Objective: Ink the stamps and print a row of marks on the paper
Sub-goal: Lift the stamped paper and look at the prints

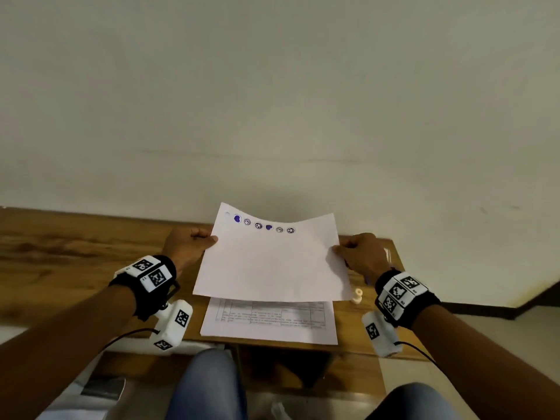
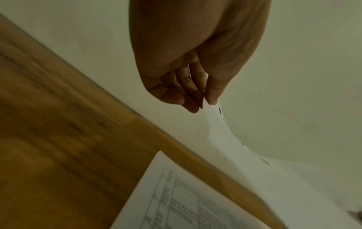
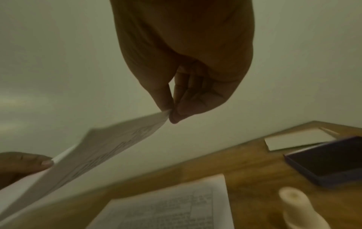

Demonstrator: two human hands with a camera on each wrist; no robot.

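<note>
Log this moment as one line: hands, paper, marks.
left hand: pinches stamped sheet | right hand: pinches same sheet | sheet: lifted off table | row of marks: printed

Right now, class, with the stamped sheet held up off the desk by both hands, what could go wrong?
1. The stamped sheet is only pinched at its edges by the left hand and right hand; it sags, so it could slip or crease.
2. The row of marks may be wet and could smear if touched.
3. Lowered carelessly, it might knock the stamp over.
</note>
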